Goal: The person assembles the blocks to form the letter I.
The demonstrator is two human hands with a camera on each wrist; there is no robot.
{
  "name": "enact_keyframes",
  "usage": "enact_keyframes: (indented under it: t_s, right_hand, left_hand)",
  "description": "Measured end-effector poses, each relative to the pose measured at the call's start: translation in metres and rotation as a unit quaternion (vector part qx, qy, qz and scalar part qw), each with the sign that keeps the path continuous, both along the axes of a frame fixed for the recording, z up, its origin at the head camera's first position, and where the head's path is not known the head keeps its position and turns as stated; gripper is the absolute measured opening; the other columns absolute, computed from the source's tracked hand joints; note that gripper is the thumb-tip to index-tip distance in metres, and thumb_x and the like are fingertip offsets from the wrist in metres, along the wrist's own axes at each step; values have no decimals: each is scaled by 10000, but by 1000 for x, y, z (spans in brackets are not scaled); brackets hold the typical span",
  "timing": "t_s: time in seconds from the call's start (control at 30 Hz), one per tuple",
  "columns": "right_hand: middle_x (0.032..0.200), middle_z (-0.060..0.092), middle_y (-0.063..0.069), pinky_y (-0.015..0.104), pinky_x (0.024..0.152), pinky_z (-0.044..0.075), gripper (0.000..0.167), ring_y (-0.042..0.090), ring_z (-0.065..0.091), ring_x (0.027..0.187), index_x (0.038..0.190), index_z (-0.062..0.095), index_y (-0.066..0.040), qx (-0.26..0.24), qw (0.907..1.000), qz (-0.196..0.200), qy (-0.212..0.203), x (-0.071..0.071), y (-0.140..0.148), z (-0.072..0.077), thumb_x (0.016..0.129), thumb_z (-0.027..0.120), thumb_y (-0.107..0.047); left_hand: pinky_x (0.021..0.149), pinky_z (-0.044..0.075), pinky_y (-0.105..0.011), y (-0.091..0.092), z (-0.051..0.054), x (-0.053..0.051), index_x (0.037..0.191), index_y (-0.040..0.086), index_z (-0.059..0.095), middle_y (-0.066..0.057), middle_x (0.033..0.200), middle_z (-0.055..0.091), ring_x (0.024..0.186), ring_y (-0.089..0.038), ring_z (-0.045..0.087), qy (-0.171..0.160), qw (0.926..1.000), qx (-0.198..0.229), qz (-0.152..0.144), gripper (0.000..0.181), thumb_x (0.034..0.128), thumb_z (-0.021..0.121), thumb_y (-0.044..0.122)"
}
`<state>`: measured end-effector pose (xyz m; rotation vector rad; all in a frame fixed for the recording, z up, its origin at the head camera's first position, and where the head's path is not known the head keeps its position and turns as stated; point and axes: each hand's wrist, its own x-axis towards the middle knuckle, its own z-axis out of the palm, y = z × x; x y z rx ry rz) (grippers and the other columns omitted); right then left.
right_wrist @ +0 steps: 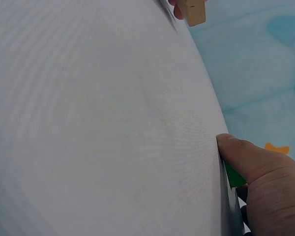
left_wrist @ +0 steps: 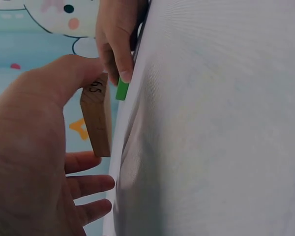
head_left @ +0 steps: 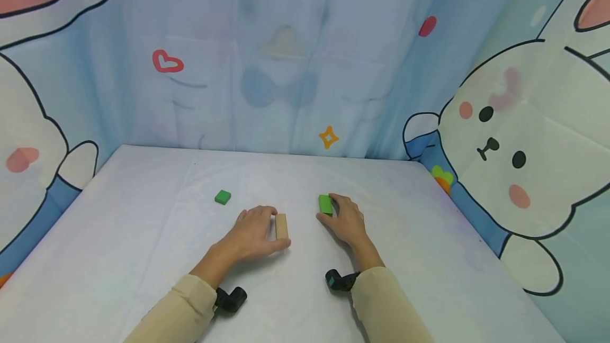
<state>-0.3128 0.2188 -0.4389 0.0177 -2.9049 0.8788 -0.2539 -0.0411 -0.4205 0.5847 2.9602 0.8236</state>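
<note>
In the head view my left hand pinches a plain wooden block between thumb and index finger, one at each end. The left wrist view shows the wooden block slightly above the table, "65" written on its end; the other fingers stand apart from it. To the right, my right hand holds a bright green block by its ends, with the thumb at the near end. That block lies low at the tabletop; the thumb partly covers the green block in the right wrist view.
A small darker green block lies on the white-covered table, beyond and left of my left hand. A patterned blue curtain hangs behind the far edge. Black wrist devices are on both forearms.
</note>
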Motion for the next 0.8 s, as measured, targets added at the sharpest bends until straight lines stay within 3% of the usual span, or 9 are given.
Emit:
enact_keyframes:
  t_s: [0.3, 0.8]
  right_hand:
    - [1576, 458, 199, 643, 1205, 266, 727, 424, 391, 1472, 1533, 462, -64, 50, 10000, 10, 6, 1, 0, -1, 932, 732, -372]
    - [1572, 466, 194, 646, 1198, 279, 732, 419, 400, 1468, 1532, 466, -69, 57, 10000, 20, 76, -1, 1, -3, 928, 742, -376]
  left_hand:
    - [1196, 291, -620, -1, -4, 2, 1423, 49, 509, -139, 1479, 536, 1450, -349, 432, 104, 9992, -362, -121, 772, 897, 664, 592]
    - [1172, 333, -605, 0, 0, 4, 1411, 85, 510, -116, 1448, 538, 1425, -355, 449, 212, 9959, -828, -281, 778, 867, 706, 607]
